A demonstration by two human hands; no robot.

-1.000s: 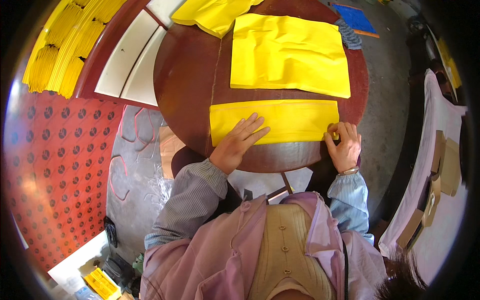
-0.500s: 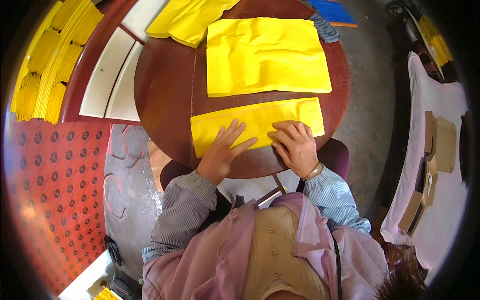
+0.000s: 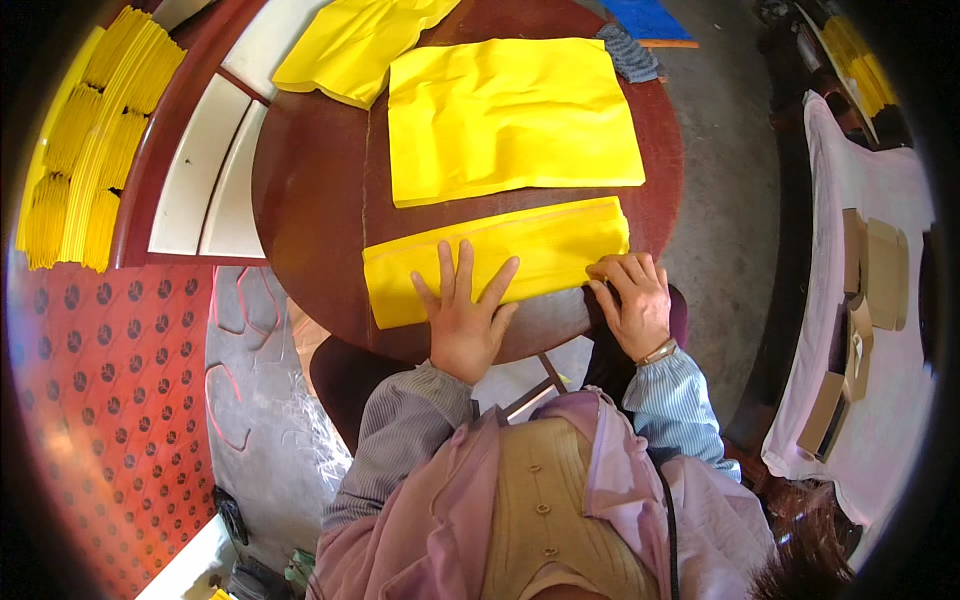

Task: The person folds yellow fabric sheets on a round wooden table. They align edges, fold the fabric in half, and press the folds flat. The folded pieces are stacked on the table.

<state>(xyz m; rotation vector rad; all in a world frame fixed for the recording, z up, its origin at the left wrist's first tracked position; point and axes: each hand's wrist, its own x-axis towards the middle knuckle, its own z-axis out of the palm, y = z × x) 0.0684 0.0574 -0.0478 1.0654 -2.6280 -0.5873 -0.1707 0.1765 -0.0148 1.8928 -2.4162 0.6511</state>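
A: The left hand lies flat, fingers spread wide on the folded yellow paper strip at the near edge of the round table. The right hand has its fingers curled, pinching the strip's right end.

B: Risks?

A: If the left palm lifts, the fold could spring open. A hard pull at the right end might skew the crease toward the flat yellow sheet just beyond.

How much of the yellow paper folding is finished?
Done: one yellow sheet is folded into a long strip on the round table. In hand: the left hand lies flat on the strip, and the right hand pinches its right end. Left: a flat yellow sheet and another sheet lie unfolded behind.
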